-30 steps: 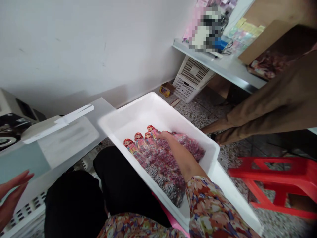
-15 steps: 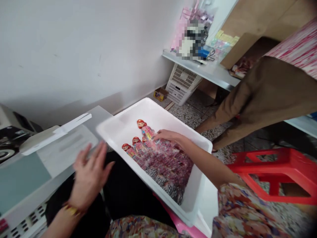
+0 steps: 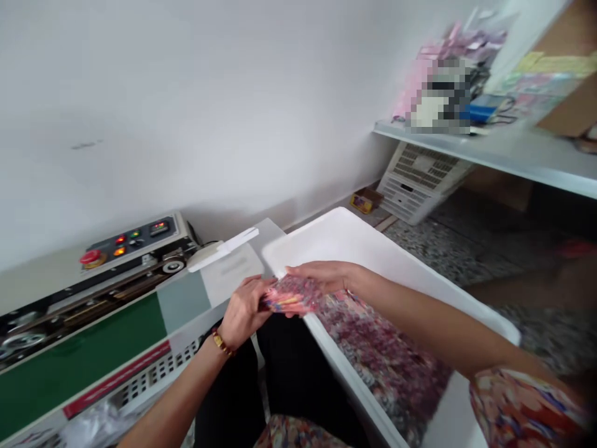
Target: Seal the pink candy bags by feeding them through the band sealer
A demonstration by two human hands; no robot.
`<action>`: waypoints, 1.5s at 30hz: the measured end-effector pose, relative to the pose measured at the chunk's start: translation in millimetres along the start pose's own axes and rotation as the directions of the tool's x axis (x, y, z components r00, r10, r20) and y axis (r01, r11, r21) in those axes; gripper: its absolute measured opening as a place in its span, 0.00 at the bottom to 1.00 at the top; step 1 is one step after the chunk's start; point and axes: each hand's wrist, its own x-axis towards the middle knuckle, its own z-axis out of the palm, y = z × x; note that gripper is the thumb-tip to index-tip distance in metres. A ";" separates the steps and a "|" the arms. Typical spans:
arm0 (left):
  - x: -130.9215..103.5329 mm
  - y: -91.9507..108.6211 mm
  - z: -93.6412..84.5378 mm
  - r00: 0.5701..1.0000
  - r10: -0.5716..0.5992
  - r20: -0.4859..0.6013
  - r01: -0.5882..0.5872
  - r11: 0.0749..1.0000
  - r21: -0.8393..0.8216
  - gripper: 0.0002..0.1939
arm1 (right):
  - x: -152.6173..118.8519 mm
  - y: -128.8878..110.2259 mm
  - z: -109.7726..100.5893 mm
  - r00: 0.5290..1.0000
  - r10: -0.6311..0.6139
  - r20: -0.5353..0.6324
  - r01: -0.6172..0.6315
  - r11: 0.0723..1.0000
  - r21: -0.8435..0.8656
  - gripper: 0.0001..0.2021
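Between my two hands, over the near left rim of the white tub, is a stack of doll-shaped packets (image 3: 291, 295), pink and orange and blurred by motion. My left hand (image 3: 245, 311) grips its left end, a beaded bracelet on the wrist. Closed round the other end is my right hand (image 3: 329, 277); its fingertips are partly hidden behind the stack. Beneath my right forearm, the white tub (image 3: 345, 233) holds rows of more packets (image 3: 382, 348) in pink, purple and grey.
To the left runs a sealing machine (image 3: 133, 242) with lit buttons, a red knob and a green belt (image 3: 107, 348). White crates (image 3: 410, 180) and a small yellow box (image 3: 366, 200) sit under the far table (image 3: 485, 152). A blurred leg (image 3: 527, 286) shows at right.
My right hand has lifted a stack of packets out of the tub and over to the left. My left hand, open before, has come in and closed on it. The view has turned left.
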 end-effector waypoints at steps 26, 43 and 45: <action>16.8 -68.2 -24.4 0.719 -0.691 -0.074 0.348 0.450 -0.822 0.34 | 158.0 -40.3 1.2 0.757 -0.597 -0.267 0.560 0.802 -0.206 0.24; 10.4 -88.4 -12.0 0.576 -0.799 -0.170 0.464 0.491 -0.737 0.36 | 196.7 -44.9 -16.2 0.660 -0.503 -0.558 0.020 0.754 -0.656 0.31; 6.7 -90.9 -9.0 0.479 -0.842 -0.248 0.703 0.537 -0.465 0.37 | 203.3 -44.1 -12.4 0.657 -0.443 -0.610 -0.194 0.683 -0.705 0.31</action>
